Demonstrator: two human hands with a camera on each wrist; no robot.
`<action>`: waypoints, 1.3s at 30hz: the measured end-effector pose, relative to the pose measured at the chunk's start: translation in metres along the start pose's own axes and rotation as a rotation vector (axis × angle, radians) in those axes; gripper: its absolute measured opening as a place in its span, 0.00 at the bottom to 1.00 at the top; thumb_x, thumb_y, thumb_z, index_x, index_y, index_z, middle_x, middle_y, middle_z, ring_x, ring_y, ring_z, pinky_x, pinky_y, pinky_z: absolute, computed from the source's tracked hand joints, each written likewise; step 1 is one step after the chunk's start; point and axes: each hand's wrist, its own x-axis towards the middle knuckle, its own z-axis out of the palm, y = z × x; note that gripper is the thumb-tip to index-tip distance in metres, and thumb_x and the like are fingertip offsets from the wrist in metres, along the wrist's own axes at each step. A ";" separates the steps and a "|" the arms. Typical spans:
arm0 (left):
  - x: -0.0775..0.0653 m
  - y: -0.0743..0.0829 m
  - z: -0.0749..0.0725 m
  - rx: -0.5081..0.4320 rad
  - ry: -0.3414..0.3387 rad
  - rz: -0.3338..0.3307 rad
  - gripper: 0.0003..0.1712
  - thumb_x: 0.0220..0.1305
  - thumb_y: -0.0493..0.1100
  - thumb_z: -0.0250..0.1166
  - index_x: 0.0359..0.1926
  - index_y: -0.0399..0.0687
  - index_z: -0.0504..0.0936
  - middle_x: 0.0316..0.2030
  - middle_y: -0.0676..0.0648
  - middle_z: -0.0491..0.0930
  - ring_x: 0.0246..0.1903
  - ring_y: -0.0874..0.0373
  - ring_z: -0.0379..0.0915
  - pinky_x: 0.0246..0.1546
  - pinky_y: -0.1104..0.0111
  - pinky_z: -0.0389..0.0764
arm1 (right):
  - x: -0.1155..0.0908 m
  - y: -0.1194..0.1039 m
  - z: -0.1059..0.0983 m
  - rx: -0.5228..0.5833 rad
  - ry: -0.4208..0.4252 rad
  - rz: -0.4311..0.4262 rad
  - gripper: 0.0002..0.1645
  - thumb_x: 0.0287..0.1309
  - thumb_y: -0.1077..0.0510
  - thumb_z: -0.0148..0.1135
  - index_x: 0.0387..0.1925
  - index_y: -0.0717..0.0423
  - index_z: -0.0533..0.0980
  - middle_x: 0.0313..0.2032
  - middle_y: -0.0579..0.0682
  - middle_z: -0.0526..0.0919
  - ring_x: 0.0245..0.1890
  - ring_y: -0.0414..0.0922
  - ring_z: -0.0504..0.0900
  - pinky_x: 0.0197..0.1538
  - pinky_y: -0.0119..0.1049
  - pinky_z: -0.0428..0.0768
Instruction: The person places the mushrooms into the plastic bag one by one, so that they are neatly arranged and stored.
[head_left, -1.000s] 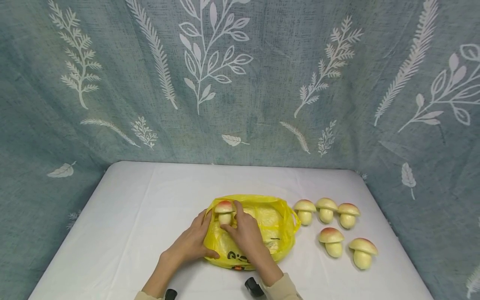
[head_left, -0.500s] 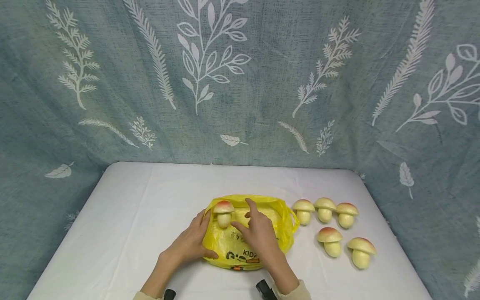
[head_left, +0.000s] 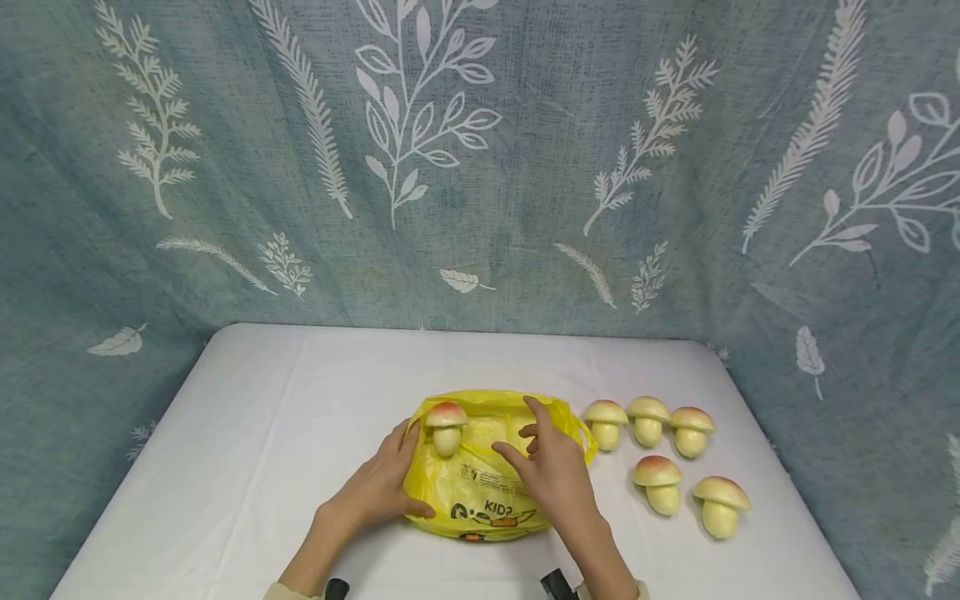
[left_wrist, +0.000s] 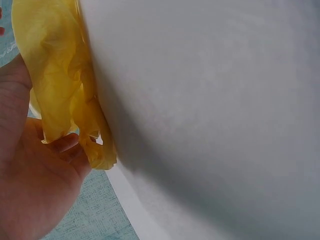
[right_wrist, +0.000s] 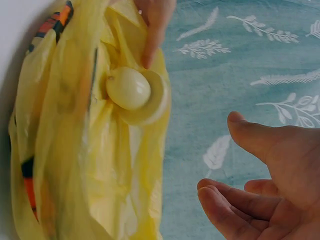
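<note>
A yellow plastic bag lies on the table with its mouth spread open. One toy mushroom, red-topped with a pale stem, sits inside at its left end. My left hand holds the bag's left side, thumb at the front; in the left wrist view yellow plastic lies between thumb and fingers. Over the bag's right half hovers my right hand, thumb and fingers apart and holding nothing. The right wrist view shows the mushroom's round stem end in the bag, away from the right hand.
Right of the bag stand several more toy mushrooms: a back row with a middle one, and two nearer ones, left and right. They rest on a white-covered table. A leaf-patterned green-blue curtain hangs behind.
My right hand has let go of the mushroom in the bag and moved right, away from it. The mushroom stays at the bag's left end; the left hand keeps its place.
</note>
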 end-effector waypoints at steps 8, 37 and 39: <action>0.000 0.000 -0.001 -0.010 0.002 0.013 0.75 0.39 0.61 0.82 0.78 0.38 0.46 0.74 0.33 0.48 0.71 0.39 0.50 0.64 0.48 0.67 | -0.007 0.007 -0.018 -0.028 0.072 -0.025 0.44 0.53 0.46 0.75 0.66 0.58 0.67 0.37 0.51 0.87 0.28 0.45 0.81 0.28 0.37 0.78; 0.001 -0.001 0.000 -0.027 -0.008 0.002 0.77 0.38 0.61 0.82 0.78 0.41 0.44 0.75 0.34 0.46 0.72 0.41 0.48 0.66 0.48 0.64 | -0.040 0.065 -0.070 -0.191 0.180 0.094 0.35 0.49 0.49 0.78 0.57 0.57 0.76 0.34 0.48 0.86 0.30 0.46 0.82 0.31 0.45 0.80; 0.001 -0.001 0.000 -0.033 -0.009 0.001 0.76 0.38 0.61 0.82 0.78 0.41 0.44 0.75 0.34 0.46 0.72 0.40 0.48 0.65 0.48 0.64 | -0.042 0.070 -0.074 -0.196 0.170 0.121 0.35 0.51 0.47 0.77 0.57 0.56 0.76 0.35 0.49 0.86 0.31 0.47 0.82 0.31 0.46 0.79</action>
